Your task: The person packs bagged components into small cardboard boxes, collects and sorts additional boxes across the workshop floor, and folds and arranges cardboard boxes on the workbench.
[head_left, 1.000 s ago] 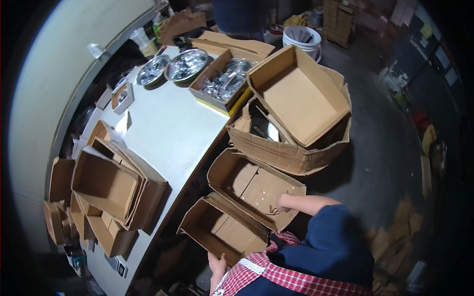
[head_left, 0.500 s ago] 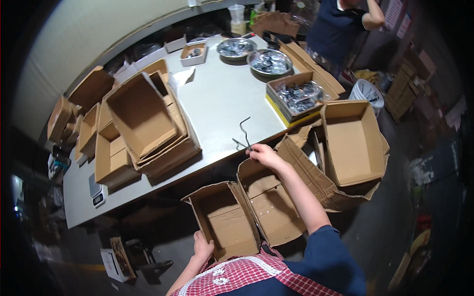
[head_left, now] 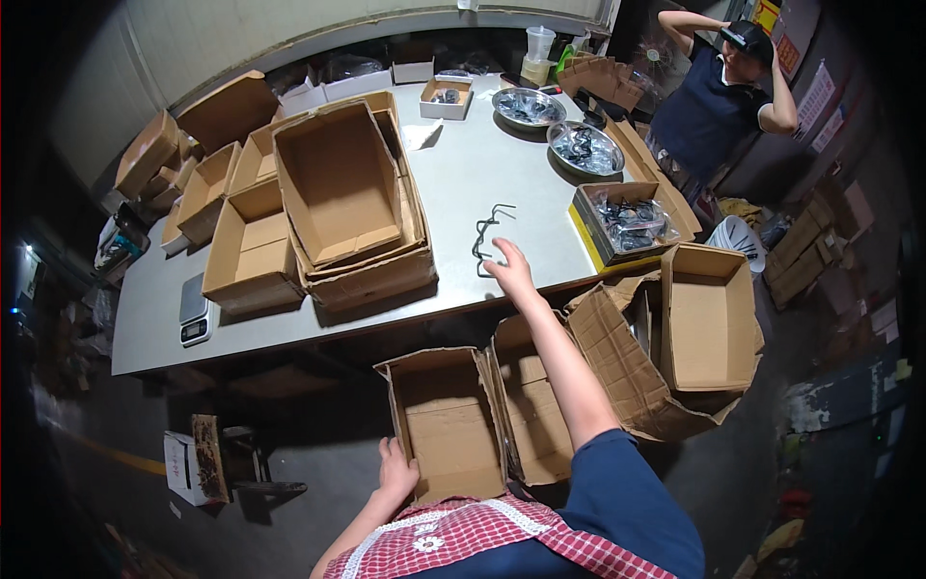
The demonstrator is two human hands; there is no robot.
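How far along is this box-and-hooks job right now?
Early, it seems. Done: open cardboard boxes stand on the table. In hand: the right hand reaches the bent metal hooks while the left hand grips an empty box below. Left: that box holds nothing yet.

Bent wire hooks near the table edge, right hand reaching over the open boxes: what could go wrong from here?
1. The bent wire hooks look tangled together; the right hand may lift several at once, or snag a finger.
2. They lie near the table's front edge, so a nudge could drop them into the open cardboard box below or onto the floor.
3. The left hand grips that box's rim only; leaning forward could tip it.
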